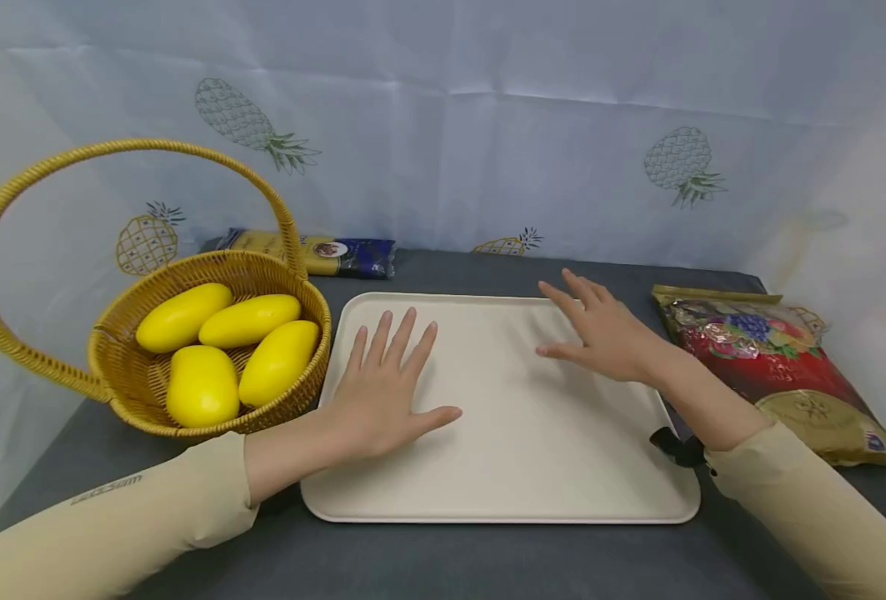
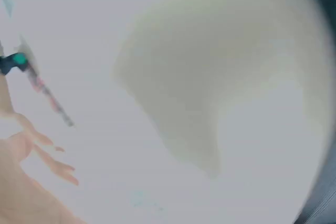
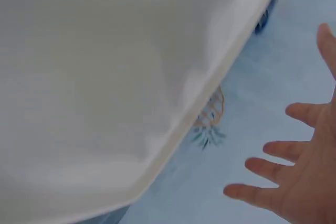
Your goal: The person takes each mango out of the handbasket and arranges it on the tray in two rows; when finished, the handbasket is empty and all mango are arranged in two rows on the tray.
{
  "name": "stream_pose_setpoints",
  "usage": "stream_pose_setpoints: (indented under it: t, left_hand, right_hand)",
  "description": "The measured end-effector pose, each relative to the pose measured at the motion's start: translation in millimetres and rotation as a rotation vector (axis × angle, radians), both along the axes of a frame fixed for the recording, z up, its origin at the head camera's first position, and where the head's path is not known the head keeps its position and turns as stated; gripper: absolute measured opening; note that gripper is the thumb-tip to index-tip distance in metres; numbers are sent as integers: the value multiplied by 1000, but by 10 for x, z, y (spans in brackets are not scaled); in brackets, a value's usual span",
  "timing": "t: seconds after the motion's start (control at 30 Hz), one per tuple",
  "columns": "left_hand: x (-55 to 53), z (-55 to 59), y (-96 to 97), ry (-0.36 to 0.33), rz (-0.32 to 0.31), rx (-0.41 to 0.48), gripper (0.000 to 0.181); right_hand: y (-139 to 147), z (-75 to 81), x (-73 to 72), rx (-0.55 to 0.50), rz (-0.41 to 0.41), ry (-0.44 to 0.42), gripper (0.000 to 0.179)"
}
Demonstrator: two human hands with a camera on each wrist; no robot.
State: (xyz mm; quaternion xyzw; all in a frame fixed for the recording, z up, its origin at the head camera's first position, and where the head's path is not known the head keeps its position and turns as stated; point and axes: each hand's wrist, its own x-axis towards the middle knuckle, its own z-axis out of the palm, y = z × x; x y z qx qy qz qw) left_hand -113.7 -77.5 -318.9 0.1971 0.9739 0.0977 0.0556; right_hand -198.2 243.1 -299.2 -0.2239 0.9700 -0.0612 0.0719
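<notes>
A cream tray (image 1: 518, 467) lies flat on the dark tablecloth. Over its left part hovers my left hand (image 1: 378, 400), palm down with fingers and thumb spread. My right hand (image 1: 600, 333) is held above the tray's far right, its fingers straight and apart. Neither hand holds anything. Left of the tray stands a wicker basket (image 1: 131, 408) with a tall arched handle, holding several yellow mangoes (image 1: 202, 387). In the right wrist view, the right hand (image 3: 304, 177) appears beside the tray's edge (image 3: 178, 129). Part of the left hand (image 2: 26, 192) shows in the left wrist view.
A red and gold fruit-printed bag (image 1: 780, 367) lies right of the tray. Behind the basket lies a blue and yellow packet (image 1: 345, 257). A pale curtain (image 1: 443, 150) with pineapple prints hangs along the table's back. The dark cloth (image 1: 443, 562) covers the front edge.
</notes>
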Motion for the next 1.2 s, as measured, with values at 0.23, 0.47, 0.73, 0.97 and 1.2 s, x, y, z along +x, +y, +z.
stream_pose_setpoints:
  t: [0.23,0.47,0.73,0.97,1.2]
  left_hand:
    - [14,472,-97,2,19,82,99]
    - [-114,925,-424,-40,72,172,96]
    - [-325,1200,-911,-176,127,267,87]
    - [-514,1156,-1252,-254,187,248,85]
    - [-674,1069,-1497,-284,189,342,76]
  right_hand:
    - [337,231,-342,-181,-60,-11,68]
    - [683,214,-656,-357,-139,-176,55]
    - [883,44,-788,-383,-160,-293,58]
    - [955,-102,-848,-375,-143,-382,59]
    - [951,-156,-855,-348,-132,-396,56]
